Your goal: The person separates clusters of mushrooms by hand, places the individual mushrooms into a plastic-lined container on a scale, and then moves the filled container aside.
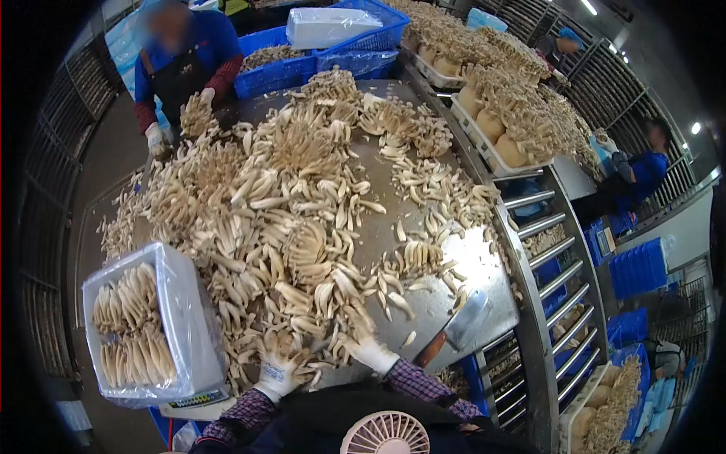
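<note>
A large heap of pale, long-stemmed mushrooms (257, 197), some loose and some in clumps, covers much of the metal table (423, 306). At its near edge, my left hand (278, 377) in a white glove is closed around a small bunch of mushrooms. My right hand (372, 353), also gloved, grips a slightly blurred bunch of mushrooms a little to the right; its fingertips are partly hidden. Left of my hands, a white foam box (203, 325) lined with clear plastic holds mushrooms in two neat rows. It sits tilted in my view on a scale (198, 399).
A cleaver (461, 321) with a wooden handle lies right of my hands. Beyond it runs a roller conveyor (556, 280) beside trays of mushroom clumps (495, 132). Across the table, a co-worker (185, 64) handles a clump near blue crates (276, 76). Other people stand farther right.
</note>
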The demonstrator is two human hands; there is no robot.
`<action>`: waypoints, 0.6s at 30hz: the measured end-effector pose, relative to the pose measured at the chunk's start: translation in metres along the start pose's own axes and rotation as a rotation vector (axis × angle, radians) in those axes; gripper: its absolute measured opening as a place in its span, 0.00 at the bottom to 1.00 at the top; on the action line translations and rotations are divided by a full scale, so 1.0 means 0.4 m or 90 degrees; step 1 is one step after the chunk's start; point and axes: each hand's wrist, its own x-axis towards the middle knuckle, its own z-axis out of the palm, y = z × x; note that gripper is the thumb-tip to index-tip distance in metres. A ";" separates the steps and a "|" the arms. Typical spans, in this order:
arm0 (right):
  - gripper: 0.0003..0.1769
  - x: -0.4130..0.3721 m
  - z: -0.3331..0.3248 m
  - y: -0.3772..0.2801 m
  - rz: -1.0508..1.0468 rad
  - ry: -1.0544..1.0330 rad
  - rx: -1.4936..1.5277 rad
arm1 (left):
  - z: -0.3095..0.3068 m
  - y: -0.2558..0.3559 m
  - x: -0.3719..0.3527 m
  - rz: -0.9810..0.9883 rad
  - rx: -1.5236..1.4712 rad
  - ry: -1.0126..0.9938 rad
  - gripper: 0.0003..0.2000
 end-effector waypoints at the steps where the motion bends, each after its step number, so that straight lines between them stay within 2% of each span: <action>1: 0.40 0.018 -0.039 0.026 -0.024 0.080 0.026 | 0.023 0.006 0.030 0.027 -0.020 0.017 0.33; 2: 0.39 0.039 -0.079 0.057 -0.048 0.160 0.051 | 0.044 0.009 0.065 0.056 -0.039 0.036 0.32; 3: 0.39 0.052 -0.127 0.093 -0.055 0.162 0.050 | 0.009 0.044 0.110 0.030 -0.010 -0.028 0.29; 6: 0.42 0.077 -0.269 0.210 0.268 0.521 -0.140 | 0.083 0.057 0.213 0.202 0.039 -0.004 0.29; 7: 0.42 0.113 -0.274 0.242 0.266 0.522 -0.143 | 0.064 0.073 0.271 0.212 0.028 -0.074 0.29; 9: 0.46 0.222 -0.260 0.301 0.265 0.390 -0.309 | 0.021 0.079 0.383 0.218 0.062 -0.131 0.28; 10: 0.50 0.324 -0.291 0.079 0.475 0.388 0.071 | 0.014 0.068 0.433 0.210 0.067 -0.181 0.29; 11: 0.53 0.373 -0.145 0.340 0.302 0.451 0.377 | 0.042 0.035 0.482 0.189 0.033 -0.166 0.29; 12: 0.51 0.468 -0.165 0.266 0.286 0.276 0.089 | 0.073 0.000 0.527 0.167 -0.002 -0.152 0.28; 13: 0.46 0.574 -0.221 0.138 0.304 0.170 0.081 | 0.058 -0.028 0.578 0.176 0.085 -0.122 0.26; 14: 0.40 0.639 -0.161 0.168 0.089 0.214 -0.295 | 0.045 -0.066 0.619 0.161 0.119 -0.144 0.26; 15: 0.39 0.704 -0.136 0.214 0.070 0.177 -0.229 | 0.068 -0.116 0.651 0.166 0.125 -0.062 0.26; 16: 0.41 0.772 -0.046 0.343 -0.025 0.124 -0.456 | 0.094 -0.171 0.678 0.169 0.135 0.019 0.25; 17: 0.44 0.849 -0.111 0.270 -0.048 0.073 -0.221 | 0.101 -0.224 0.710 0.169 0.133 -0.015 0.25; 18: 0.46 0.884 -0.217 0.210 0.087 -0.098 -0.005 | 0.109 -0.268 0.740 0.172 0.131 -0.050 0.25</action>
